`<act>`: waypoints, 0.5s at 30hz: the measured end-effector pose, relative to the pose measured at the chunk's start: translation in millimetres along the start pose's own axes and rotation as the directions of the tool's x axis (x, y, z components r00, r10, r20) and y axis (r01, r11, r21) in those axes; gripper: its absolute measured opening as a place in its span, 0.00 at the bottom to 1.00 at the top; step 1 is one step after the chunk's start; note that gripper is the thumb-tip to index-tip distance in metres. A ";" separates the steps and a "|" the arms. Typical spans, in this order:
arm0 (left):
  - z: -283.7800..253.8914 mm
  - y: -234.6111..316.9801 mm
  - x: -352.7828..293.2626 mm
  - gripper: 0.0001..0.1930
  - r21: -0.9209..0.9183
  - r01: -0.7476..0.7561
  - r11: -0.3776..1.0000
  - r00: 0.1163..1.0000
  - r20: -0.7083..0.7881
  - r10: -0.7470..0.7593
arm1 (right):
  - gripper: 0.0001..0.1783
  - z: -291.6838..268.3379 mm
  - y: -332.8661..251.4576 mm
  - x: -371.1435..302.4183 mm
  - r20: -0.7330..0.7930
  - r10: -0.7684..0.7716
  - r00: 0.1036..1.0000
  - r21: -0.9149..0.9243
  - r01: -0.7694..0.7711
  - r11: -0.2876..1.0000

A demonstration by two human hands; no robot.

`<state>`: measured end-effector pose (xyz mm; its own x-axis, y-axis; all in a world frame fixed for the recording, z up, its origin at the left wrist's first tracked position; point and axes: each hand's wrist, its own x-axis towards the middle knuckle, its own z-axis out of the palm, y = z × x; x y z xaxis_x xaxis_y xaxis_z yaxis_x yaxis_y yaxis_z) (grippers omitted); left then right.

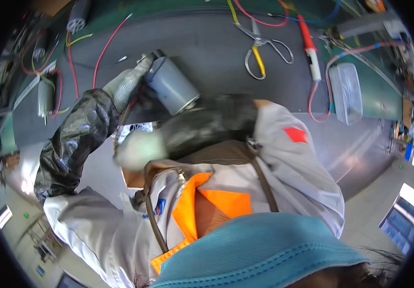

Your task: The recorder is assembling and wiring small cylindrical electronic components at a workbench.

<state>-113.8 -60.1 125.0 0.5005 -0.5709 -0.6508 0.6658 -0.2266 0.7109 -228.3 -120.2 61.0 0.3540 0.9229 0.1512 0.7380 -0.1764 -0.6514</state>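
A grey metal cylinder (172,86) with a shiny rim at its lower right end lies tilted on the dark work surface. My left hand (135,77), in a pale knit glove, is closed at the cylinder's upper left end; its fingertips are partly hidden. Thin wires (129,106) hang below that hand toward the table edge. In front of my body, my right hand (142,149), in a whitish glove, is smeared by motion close to these wires. Its fingers cannot be made out. Dark sleeve covers wrap both forearms.
Scissors (259,43) with large metal loops lie at the back, right of centre. Beside them are a red and white pen-shaped tool (309,48) on a red cord and a clear plastic tray (346,92). More wired cylinders (46,96) stand at the left, near loose red wires (103,53).
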 end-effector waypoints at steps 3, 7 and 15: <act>21.7 6.0 25.2 0.29 0.618 0.309 0.723 0.869 -0.493 0.050 | 0.15 110.8 29.5 61.4 0.309 -0.136 0.941 0.277 0.048 0.960; -21.2 -35.1 56.7 0.29 0.962 0.102 0.253 0.729 -0.246 0.639 | 0.18 -31.7 36.0 -41.3 -0.069 -0.332 0.941 0.318 0.336 0.887; -26.5 -38.2 74.5 0.17 0.999 -0.023 -0.029 0.621 0.036 0.783 | 0.18 -189.1 3.7 -461.6 -0.551 0.792 -0.265 0.832 -0.252 0.495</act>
<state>-87.3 -73.0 42.4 0.8120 -0.5606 0.1625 -0.5833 -0.7692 0.2610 -280.3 -611.6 129.4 0.8069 -0.5724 -0.1461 -0.2020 -0.0349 -0.9788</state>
